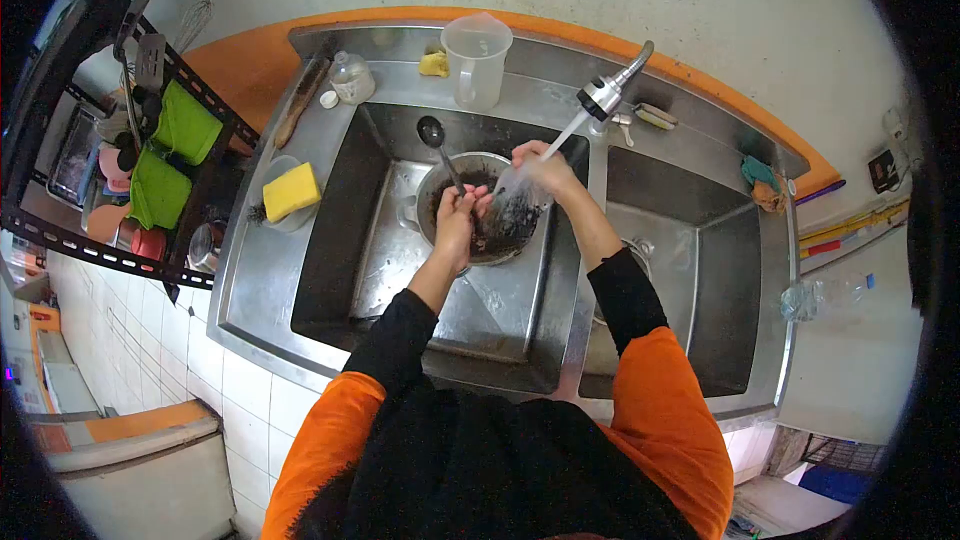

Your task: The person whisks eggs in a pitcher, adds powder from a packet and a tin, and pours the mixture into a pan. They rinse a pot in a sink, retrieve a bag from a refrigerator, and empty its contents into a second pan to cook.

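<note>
My left hand (456,227) is closed around the handle of a dark ladle (431,132), whose bowl points up and away to the left. Below it, in the left basin, sits a pot (407,212) with dark residue and water inside. Beside it, my right hand (545,172) is in the water stream (567,132) running from the faucet (602,95). Water and blur cover its fingers, so whether it grips anything cannot be made out.
A yellow sponge (291,192) rests on a container on the left ledge. Behind the basin stand a clear pitcher (478,65) and a small bottle (351,78). The right basin (690,270) adjoins. A utensil rack (120,150) is at far left.
</note>
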A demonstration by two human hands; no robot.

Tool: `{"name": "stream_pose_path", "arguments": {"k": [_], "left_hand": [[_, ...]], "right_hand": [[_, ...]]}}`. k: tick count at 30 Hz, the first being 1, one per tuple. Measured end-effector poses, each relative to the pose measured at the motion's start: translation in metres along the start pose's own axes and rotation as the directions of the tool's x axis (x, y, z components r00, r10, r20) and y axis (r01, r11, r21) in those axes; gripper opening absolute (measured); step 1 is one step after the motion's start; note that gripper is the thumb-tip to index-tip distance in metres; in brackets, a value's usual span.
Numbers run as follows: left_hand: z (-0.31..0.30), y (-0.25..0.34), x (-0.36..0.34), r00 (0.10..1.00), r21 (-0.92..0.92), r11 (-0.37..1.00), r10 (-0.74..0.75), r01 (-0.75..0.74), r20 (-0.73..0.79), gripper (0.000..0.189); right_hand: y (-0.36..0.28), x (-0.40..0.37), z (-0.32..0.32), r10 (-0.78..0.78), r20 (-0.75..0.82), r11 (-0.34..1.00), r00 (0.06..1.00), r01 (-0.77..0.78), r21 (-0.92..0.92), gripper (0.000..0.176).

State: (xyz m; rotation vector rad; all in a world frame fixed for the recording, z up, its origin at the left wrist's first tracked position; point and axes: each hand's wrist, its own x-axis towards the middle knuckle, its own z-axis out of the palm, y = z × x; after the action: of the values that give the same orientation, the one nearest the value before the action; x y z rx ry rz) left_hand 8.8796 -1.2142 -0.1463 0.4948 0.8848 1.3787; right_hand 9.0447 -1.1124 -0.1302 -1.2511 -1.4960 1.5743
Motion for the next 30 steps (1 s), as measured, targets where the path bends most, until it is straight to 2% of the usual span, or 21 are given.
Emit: {"name": "stream_pose_path", "arguments": {"k": [1, 4, 5, 7, 8, 10, 11, 12, 15, 16, 17, 18, 19, 21, 22, 24, 25, 27, 28, 30], "left_hand": [[0.007, -0.002, 0.005, 1.0, -0.026, 1.0, -0.006, 0.006, 0.001, 0.009], [0.027, -0.01, 0.022, 0.995, 0.042, 0.994, 0.1, -0.1, 0.006, 0.009], [0.033, -0.014, 0.027, 0.99, 0.053, 0.988, 0.142, -0.142, 0.002, 0.008], [0.046, -0.017, 0.035, 0.987, 0.023, 0.988, 0.151, -0.15, -0.053, 0.006], [0.05, -0.017, 0.037, 0.988, 0.027, 0.992, 0.126, -0.124, -0.086, 0.006], [0.062, -0.018, 0.039, 0.98, -0.031, 0.995, 0.087, -0.094, -0.179, 0.005], [0.063, -0.02, 0.042, 0.98, -0.01, 0.995, 0.097, -0.1, -0.176, 0.005], [0.063, -0.022, 0.044, 0.979, 0.011, 0.994, 0.106, -0.106, -0.173, 0.006], [0.072, -0.033, 0.044, 0.978, -0.003, 0.994, 0.109, -0.111, -0.18, 0.013], [0.077, -0.035, 0.043, 0.979, -0.038, 0.994, 0.094, -0.102, -0.182, 0.016], [0.079, -0.036, 0.042, 0.98, -0.074, 0.993, 0.076, -0.091, -0.184, 0.02], [0.075, -0.042, 0.046, 0.985, 0.022, 0.999, 0.052, -0.049, -0.165, 0.021], [0.072, -0.048, 0.05, 0.988, 0.027, 0.996, 0.084, -0.081, -0.132, 0.02], [0.067, -0.059, 0.058, 0.986, 0.033, 0.988, 0.15, -0.148, -0.066, 0.019], [0.065, -0.062, 0.062, 0.984, 0.054, 0.988, 0.15, -0.146, -0.095, 0.017], [0.062, -0.067, 0.068, 0.976, 0.1, 0.985, 0.152, -0.138, -0.156, 0.014], [0.067, -0.051, 0.061, 0.986, 0.147, 0.989, 0.059, -0.036, -0.157, 0.014], [0.074, -0.022, 0.049, 0.977, 0.236, 0.957, -0.131, 0.169, -0.169, 0.018], [0.072, -0.022, 0.052, 0.998, 0.161, 0.987, -0.012, 0.021, -0.06, 0.016], [0.066, -0.01, 0.061, 0.994, 0.272, 0.957, -0.094, 0.105, -0.052, 0.018]], "right_hand": [[-0.003, 0.0, -0.001, -0.056, -0.061, 0.997, 0.997, 0.052, -0.066, 0.016], [-0.034, -0.015, 0.007, 0.171, 0.049, 0.984, 0.984, -0.168, -0.059, 0.019], [-0.043, -0.018, 0.009, 0.132, 0.012, 0.959, 0.991, -0.124, -0.255, 0.02], [-0.054, -0.017, 0.01, 0.029, -0.035, 0.788, 0.999, -0.044, -0.614, 0.023], [-0.05, -0.017, 0.013, 0.002, -0.094, 0.78, 0.996, -0.06, -0.623, 0.027], [-0.009, 0.004, 0.012, -0.203, -0.081, 0.77, 0.976, 0.108, -0.629, 0.028], [0.002, 0.012, 0.012, -0.304, -0.072, 0.751, 0.95, 0.192, -0.631, 0.029], [-0.004, 0.011, 0.011, -0.22, -0.047, 0.736, 0.974, 0.135, -0.663, 0.028], [-0.011, 0.006, 0.011, -0.156, 0.003, 0.822, 0.988, 0.131, -0.555, 0.025], [-0.015, 0.005, 0.008, -0.203, 0.063, 0.73, 0.977, 0.194, -0.655, 0.024], [-0.017, 0.003, 0.005, -0.151, 0.069, 0.772, 0.986, 0.161, -0.615, 0.024], [-0.028, -0.003, 0.004, -0.097, 0.078, 0.809, 0.992, 0.124, -0.574, 0.023], [-0.031, -0.006, 0.001, -0.042, 0.09, 0.842, 0.995, 0.083, -0.534, 0.022], [-0.006, 0.004, -0.007, -0.144, 0.092, 0.906, 0.985, 0.168, -0.387, 0.02], [-0.001, 0.006, -0.007, -0.196, 0.087, 0.927, 0.977, 0.213, -0.307, 0.019], [-0.003, 0.011, -0.008, -0.119, 0.177, 0.934, 0.977, 0.17, -0.314, 0.02], [-0.009, 0.011, -0.007, -0.079, 0.221, 0.936, 0.972, 0.149, -0.319, 0.021], [-0.021, 0.005, 0.0, -0.21, 0.218, 0.815, 0.953, 0.294, -0.499, 0.024], [-0.027, 0.001, 0.001, -0.272, 0.225, 0.733, 0.936, 0.353, -0.581, 0.026], [-0.042, 0.0, -0.002, -0.11, 0.211, 0.884, 0.971, 0.193, -0.425, 0.028]]}}
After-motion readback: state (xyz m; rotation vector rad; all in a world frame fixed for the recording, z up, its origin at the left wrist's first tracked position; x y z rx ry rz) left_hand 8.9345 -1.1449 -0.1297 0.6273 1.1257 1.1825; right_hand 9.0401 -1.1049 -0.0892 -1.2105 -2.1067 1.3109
